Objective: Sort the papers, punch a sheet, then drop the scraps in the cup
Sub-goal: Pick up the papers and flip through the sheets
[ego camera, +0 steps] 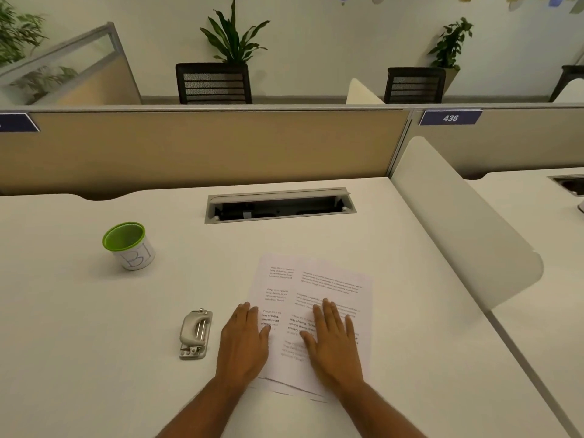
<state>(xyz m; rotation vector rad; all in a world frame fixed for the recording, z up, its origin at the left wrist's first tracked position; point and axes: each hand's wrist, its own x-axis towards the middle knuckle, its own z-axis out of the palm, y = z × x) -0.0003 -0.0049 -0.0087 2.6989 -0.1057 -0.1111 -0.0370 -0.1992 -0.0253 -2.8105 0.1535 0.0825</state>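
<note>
A loose stack of printed papers point(319, 279) lies skewed on the white desk point(94, 358), the sheets fanned so their edges do not line up. My left hand point(245, 339) rests flat on the stack's left edge, fingers slightly apart. Flat on the top sheet lies my right hand point(333, 339), also with spread fingers. Neither hand grips anything. A silver hole punch point(194, 335) sits on the desk just left of my left hand. A white cup with a green rim point(129, 246) stands upright at the far left.
An open cable tray point(279, 205) is set into the desk behind the papers. A tan partition point(205, 147) runs along the back edge. A white curved divider point(458, 222) bounds the desk on the right. Chairs and plants stand beyond the partition.
</note>
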